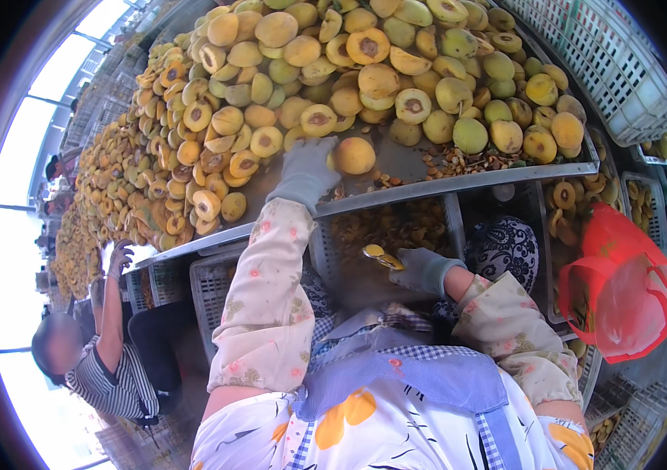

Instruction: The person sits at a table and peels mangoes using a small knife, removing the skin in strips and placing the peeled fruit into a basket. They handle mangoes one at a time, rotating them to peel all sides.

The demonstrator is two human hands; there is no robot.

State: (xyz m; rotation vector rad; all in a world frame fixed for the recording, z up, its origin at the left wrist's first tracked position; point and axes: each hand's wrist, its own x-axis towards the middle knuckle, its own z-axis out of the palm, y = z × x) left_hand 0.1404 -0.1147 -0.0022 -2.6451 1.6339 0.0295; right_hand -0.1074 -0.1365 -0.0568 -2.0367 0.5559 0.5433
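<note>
My left hand [308,169], in a grey work glove, reaches over the rim of the metal sorting table. A whole-looking yellow peach [354,155] lies right beside its thumb side; whether the fingers grip it is hidden. Lower down, over a crate of dark fruit scraps [392,226], my gloved right hand [423,270] holds a small yellow-and-metal hand tool [383,257], pointing left. Its exact kind is unclear. Heaped beyond both hands are yellow-green peaches [263,141], many cut in half, some with pits showing.
Brown pit fragments [462,163] lie by the table's metal rim [457,183]. A red bag [621,288] hangs at my right, near plastic crates. A white crate [609,64] stands at upper right. At left, another person [113,358] works along the table, a gloved hand raised.
</note>
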